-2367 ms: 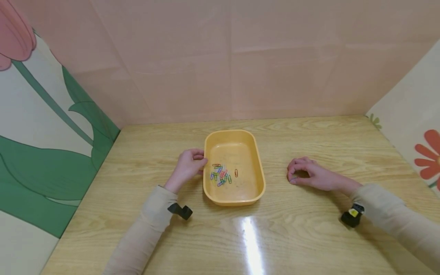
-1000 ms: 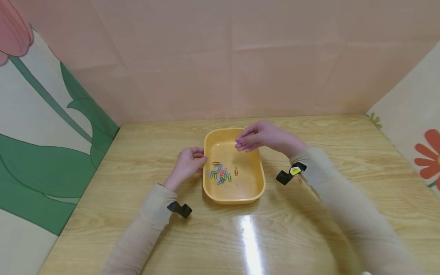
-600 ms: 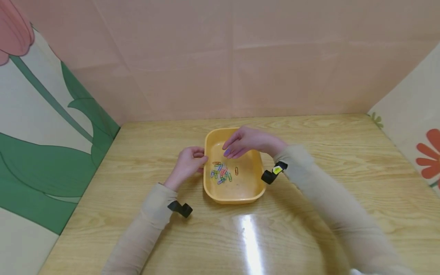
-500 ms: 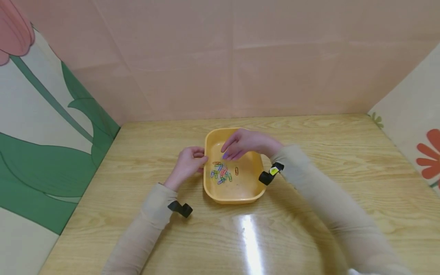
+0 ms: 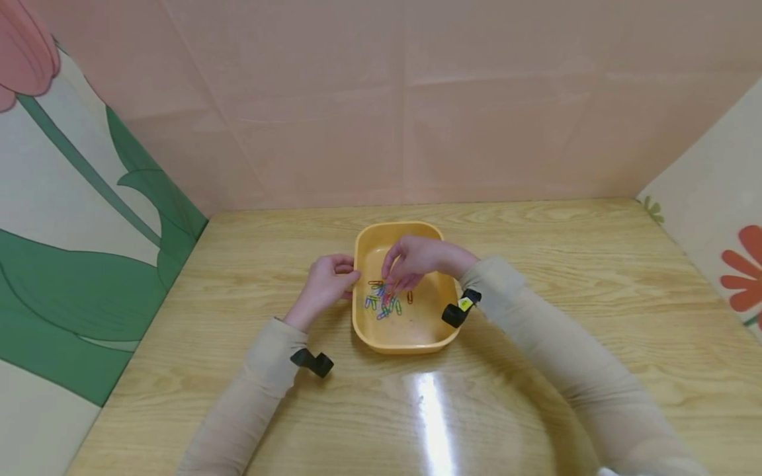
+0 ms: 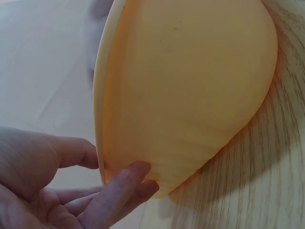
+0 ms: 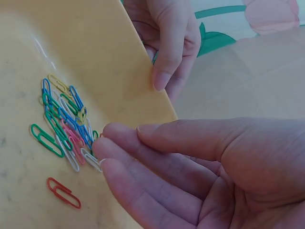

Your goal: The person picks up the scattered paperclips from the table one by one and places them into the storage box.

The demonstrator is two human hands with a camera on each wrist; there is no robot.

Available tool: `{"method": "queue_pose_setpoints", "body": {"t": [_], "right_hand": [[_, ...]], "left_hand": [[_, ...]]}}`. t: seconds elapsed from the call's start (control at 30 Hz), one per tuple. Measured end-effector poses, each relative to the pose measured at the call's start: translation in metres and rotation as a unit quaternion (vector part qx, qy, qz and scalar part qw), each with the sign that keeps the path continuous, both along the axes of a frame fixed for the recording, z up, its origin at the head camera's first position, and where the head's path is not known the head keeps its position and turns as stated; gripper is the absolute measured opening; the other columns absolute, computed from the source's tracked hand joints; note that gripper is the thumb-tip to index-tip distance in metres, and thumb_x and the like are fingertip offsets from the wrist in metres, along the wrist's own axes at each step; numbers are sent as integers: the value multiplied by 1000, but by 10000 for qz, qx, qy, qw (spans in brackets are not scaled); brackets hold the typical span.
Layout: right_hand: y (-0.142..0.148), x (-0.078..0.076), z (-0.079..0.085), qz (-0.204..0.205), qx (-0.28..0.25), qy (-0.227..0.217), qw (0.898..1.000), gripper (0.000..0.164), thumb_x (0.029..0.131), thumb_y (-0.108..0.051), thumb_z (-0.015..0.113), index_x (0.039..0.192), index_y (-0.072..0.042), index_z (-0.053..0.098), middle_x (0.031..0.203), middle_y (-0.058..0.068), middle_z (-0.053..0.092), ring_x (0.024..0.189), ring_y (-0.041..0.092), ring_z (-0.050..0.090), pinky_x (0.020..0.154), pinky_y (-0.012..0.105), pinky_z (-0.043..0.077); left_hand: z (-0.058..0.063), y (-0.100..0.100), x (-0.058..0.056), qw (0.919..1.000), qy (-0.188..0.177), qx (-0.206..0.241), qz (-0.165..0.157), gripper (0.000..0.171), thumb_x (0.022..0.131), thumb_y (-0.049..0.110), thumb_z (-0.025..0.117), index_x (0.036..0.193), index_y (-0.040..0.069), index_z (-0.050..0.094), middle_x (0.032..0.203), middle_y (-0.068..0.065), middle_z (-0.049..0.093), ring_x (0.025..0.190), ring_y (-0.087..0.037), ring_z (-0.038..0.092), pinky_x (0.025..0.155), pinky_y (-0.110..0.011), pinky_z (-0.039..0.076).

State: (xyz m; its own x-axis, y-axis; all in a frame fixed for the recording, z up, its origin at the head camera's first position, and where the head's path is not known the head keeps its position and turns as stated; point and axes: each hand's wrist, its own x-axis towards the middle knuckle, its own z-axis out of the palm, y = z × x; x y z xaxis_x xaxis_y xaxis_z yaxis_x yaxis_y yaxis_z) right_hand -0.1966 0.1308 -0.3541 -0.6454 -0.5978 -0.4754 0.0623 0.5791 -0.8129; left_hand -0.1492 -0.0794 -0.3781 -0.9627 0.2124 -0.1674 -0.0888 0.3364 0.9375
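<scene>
A yellow plastic tray [image 5: 406,348] stands on the table. My left hand [image 5: 324,283] holds its left rim, thumb over the edge and fingers against the outer wall, as the left wrist view shows. Inside lies a loose heap of coloured paper clips [image 7: 66,121]. One red paper clip [image 7: 64,193] lies apart from the heap. My right hand [image 5: 419,259] is in the tray, its fingertips right at the heap. In the right wrist view its fingers [image 7: 143,183] are only slightly bent, the thumb lies along the index finger, and no clip shows between them.
The wooden table [image 5: 286,430] meets a pink covered wall [image 5: 309,132] at the back. Patterned panels with a tulip and red flowers close off both sides. Black wrist cameras [image 5: 457,314] sit on both cuffs.
My right hand has come from the table on the right, over the tray and down to the heap. A red clip glimpsed on the table is now hidden. The left hand stays put.
</scene>
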Motion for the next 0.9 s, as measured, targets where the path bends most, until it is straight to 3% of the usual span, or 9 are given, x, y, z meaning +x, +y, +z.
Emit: {"method": "queue_pose_setpoints", "body": {"t": [0.23, 0.53, 0.73, 0.9], "right_hand": [[10, 4, 12, 327, -365, 192, 9986, 23, 92, -3, 57, 112, 9, 57, 97, 21, 70, 92, 33, 67, 79, 42, 58], [42, 12, 44, 799, -984, 639, 9899, 25, 99, -22, 54, 116, -5, 61, 109, 15, 67, 105, 31, 62, 91, 45, 52], [73, 23, 63, 615, -1023, 830, 9894, 29, 99, -27, 53, 120, -9, 60, 115, 11, 66, 111, 27, 59, 98, 45, 47], [105, 28, 65, 445, -1118, 1028, 9874, 30, 101, -27, 50, 122, -8, 59, 116, 10, 65, 113, 29, 58, 100, 42, 46]], "left_hand": [[1, 0, 1, 10000, 15, 41, -66, 32, 92, 0, 57, 122, -12, 54, 114, -29, 61, 95, -40, 64, 66, -34, 61], [0, 0, 0, 10000, -43, -32, 41, 33, 92, 1, 58, 123, -11, 54, 113, -25, 62, 94, -38, 65, 65, -33, 61], [0, 0, 1, 10000, -52, -25, 79, 34, 91, 1, 58, 123, -11, 54, 113, -25, 62, 94, -38, 65, 65, -33, 61], [0, 0, 1, 10000, -57, 9, 64, 35, 91, 2, 58, 124, -11, 53, 115, -26, 61, 96, -40, 64, 65, -33, 61]]}}
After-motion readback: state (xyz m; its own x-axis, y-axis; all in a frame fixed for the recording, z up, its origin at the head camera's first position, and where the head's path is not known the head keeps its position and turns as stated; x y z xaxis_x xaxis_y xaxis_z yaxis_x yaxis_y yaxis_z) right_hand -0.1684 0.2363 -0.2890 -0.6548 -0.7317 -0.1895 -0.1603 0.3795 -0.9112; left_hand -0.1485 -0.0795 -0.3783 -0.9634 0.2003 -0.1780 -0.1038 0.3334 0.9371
